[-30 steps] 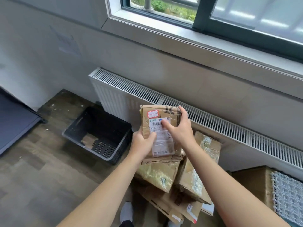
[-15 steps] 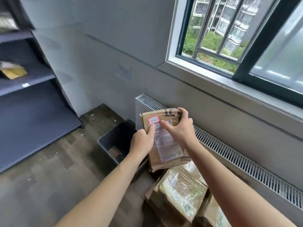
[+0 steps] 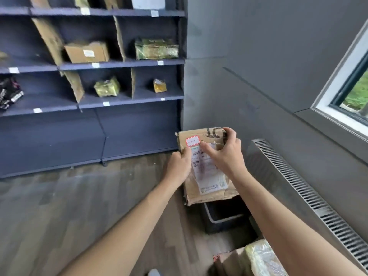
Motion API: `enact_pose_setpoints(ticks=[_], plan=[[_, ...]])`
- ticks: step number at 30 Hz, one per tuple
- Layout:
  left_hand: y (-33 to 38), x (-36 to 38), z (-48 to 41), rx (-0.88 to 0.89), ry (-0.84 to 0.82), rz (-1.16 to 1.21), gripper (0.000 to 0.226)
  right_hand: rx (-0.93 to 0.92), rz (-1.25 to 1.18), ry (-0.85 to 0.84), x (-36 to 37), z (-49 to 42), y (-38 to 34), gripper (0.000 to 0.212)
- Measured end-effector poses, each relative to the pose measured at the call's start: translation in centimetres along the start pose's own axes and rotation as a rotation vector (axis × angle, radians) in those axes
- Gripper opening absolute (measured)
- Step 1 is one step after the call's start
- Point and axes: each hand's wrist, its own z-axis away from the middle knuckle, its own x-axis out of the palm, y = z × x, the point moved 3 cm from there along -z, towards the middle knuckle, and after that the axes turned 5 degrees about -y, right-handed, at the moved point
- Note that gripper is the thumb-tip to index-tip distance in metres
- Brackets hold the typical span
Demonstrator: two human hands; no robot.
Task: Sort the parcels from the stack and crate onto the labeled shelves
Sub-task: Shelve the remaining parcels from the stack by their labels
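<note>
Parcel [image 3: 209,182] between left hand [image 3: 179,166] and right hand [image 3: 225,154]

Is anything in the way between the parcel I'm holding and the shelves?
Nothing visible. The left hand and right hand grip the parcel, and only floor shows between it and the shelves. The black crate sits below the parcel, off that path.

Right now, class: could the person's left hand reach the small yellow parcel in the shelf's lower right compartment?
Probably not: the left hand and right hand both grip the cardboard parcel, and the yellow parcel sits far off.
</note>
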Motion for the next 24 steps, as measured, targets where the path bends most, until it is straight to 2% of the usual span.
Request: enact_pose_setpoints(ticks=[7,14,24], plan=[[-3.3,-12.4,3.5,-0.09,0.23,-0.023,0.06,-0.181,-0.026,-0.178,9.1,1.6,-9.5,0.084],[-7.4,-26.2,6.9,-0.069,0.458,-0.061,0.06,-0.296,-0.049,-0.296,20.8,4.2,-19.8,0.086],[-14.8,-47.2,10.4,-0.064,0.613,-0.071,0.051,-0.401,-0.177,-0.369,38.3,9.6,-35.1,0.082]])
